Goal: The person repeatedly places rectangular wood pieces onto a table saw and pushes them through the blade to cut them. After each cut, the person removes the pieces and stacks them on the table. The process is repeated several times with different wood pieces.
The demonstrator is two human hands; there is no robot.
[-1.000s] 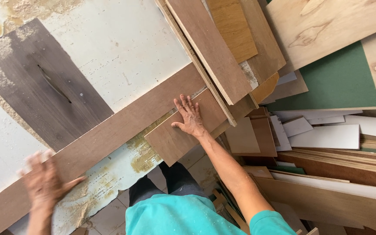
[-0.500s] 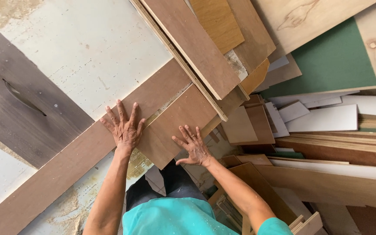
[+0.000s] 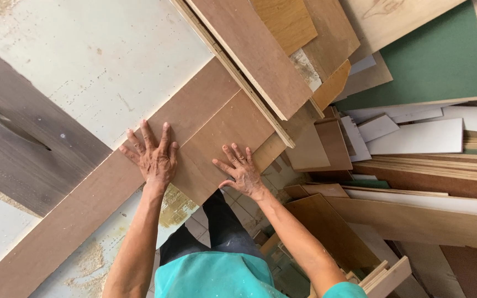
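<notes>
Flat under both spread palms, left hand point(image 3: 154, 159) and right hand point(image 3: 242, 172), brown board point(image 3: 224, 140).

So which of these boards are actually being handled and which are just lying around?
In hand:
left hand flat on long brown plank
right hand on small brown panel

Lying about:
green board
white offcuts
grey wood-grain panel
</notes>
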